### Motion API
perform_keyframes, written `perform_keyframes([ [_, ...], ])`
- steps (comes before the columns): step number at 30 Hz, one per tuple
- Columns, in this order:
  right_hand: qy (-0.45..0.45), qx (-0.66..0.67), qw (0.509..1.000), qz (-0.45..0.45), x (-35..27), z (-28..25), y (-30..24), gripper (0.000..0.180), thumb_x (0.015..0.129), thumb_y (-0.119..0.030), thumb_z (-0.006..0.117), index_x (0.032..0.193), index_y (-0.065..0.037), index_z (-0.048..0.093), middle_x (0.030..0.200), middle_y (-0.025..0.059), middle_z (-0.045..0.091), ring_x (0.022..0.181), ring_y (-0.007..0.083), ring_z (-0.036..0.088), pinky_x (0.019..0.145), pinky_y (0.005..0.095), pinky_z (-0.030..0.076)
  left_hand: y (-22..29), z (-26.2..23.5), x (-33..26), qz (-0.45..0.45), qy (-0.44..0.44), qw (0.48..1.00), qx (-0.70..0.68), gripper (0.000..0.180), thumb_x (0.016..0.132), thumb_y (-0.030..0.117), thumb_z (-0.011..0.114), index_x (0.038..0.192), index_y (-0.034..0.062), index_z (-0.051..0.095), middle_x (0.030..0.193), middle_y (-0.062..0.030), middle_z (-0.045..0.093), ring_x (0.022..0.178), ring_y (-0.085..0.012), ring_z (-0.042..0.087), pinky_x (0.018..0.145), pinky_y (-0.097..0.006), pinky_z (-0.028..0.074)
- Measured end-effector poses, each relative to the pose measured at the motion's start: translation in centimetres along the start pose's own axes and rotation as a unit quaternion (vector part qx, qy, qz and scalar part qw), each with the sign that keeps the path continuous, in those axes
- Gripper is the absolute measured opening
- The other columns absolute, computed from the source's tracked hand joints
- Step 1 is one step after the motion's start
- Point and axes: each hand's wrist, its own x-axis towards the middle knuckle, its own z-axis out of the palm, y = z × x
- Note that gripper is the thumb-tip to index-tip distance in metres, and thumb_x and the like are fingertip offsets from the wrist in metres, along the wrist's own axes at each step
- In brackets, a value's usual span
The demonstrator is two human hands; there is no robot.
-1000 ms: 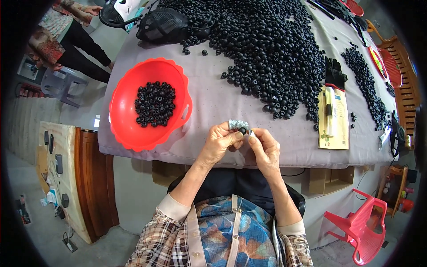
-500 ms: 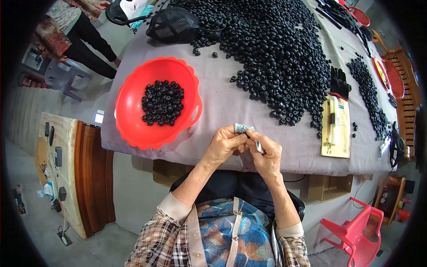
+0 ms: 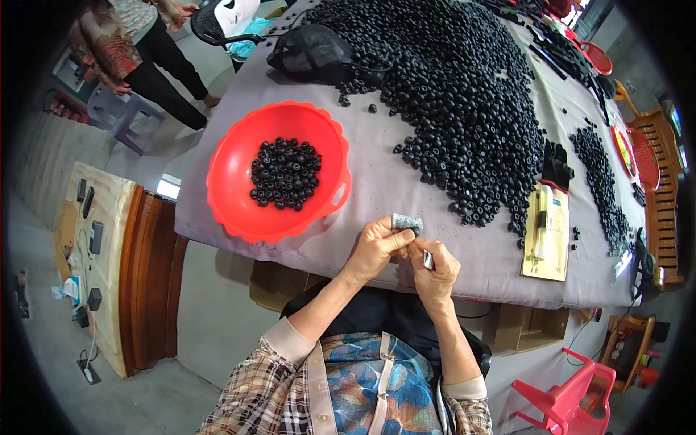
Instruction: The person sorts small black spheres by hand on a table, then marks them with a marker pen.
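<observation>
My left hand (image 3: 373,252) is closed, pinching a small black round piece (image 3: 415,232), mostly hidden by the fingers. A speckled grey wrap (image 3: 406,222) covers one of its fingers. Close beside it, my right hand (image 3: 437,275) is closed around a small silver metal tool (image 3: 428,259), whose kind I cannot make out. Both hands are above the near edge of the cloth-covered table. To their left stands a red scalloped bowl (image 3: 235,163) with many black round pieces (image 3: 286,174) in it. A large heap of similar pieces (image 3: 464,123) spreads beyond my hands.
A black mesh bag (image 3: 308,54) lies behind the bowl. To the right are a yellow envelope (image 3: 535,254), a white tube (image 3: 542,225) and a black glove (image 3: 557,167). Another person (image 3: 156,54) stands at the far left. A pink chair (image 3: 573,395) is at lower right.
The view has shifted, so the bowl and heap appear lower. My fingertips have drawn slightly apart, and more of the black piece and the metal tool's end shows.
</observation>
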Motion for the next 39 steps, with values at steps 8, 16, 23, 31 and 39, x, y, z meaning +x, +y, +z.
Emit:
perform_keyframes([
  [8,0.025,0.0,0.988,0.155,0.4,-2.7,0.5,0.009,0.079,-0.005,0.067,0.076,-0.004,0.059,0.054,-0.0036,0.046,0.052,0.0032,0.038,0.046,0.0208,0.033,10.4,0.1,-4.0,0.221,0.245,0.882,0.336,0.015,0.078,0.003,0.064,0.093,-0.0005,0.064,0.07,-0.0002,0.061,0.056,-0.0029,0.049,0.05,-0.018,0.04],
  [16,0.05,0.024,0.98,0.193,0.8,-2.8,0.5,0.012,0.08,-0.004,0.065,0.072,-0.003,0.057,0.06,-0.0075,0.043,0.057,0.0019,0.034,0.049,0.019,0.029,9.5,1.2,-0.9,0.302,0.18,0.796,0.493,0.021,0.072,0.004,0.071,0.071,0.0023,0.05,0.058,-0.0066,0.052,0.048,-0.0118,0.049,0.045,-0.027,0.039],
  [23,0.03,0.013,0.982,0.184,0.6,-2.6,0.8,0.009,0.08,-0.005,0.065,0.076,-0.003,0.058,0.056,-0.0012,0.049,0.052,0.0045,0.039,0.047,0.0222,0.035,2.8,3.5,7.0,0.332,0.115,0.717,0.602,0.023,0.073,0.007,0.067,0.092,-0.0009,0.057,0.085,-0.0147,0.052,0.068,-0.0303,0.058,0.06,-0.038,0.048],
  [31,0.029,-0.023,0.989,0.141,0.8,-2.5,0.5,0.011,0.081,-0.004,0.063,0.073,-0.002,0.055,0.056,-0.0035,0.047,0.053,0.0029,0.037,0.047,0.0207,0.032,0.8,2.7,10.2,0.238,0.071,0.686,0.684,0.024,0.074,0.009,0.066,0.094,0.0003,0.056,0.09,-0.0172,0.051,0.077,-0.0378,0.058,0.065,-0.043,0.049],
  [39,0.017,-0.023,0.992,0.123,0.4,-2.5,1.4,0.003,0.082,-0.003,0.062,0.083,-0.002,0.059,0.057,-0.0027,0.049,0.051,0.0035,0.04,0.047,0.0203,0.034,2.0,1.6,5.8,0.067,0.056,0.952,0.295,0.013,0.082,0.008,0.063,0.092,0.0007,0.06,0.067,-0.0034,0.059,0.053,-0.0091,0.054,0.045,-0.023,0.045],
])
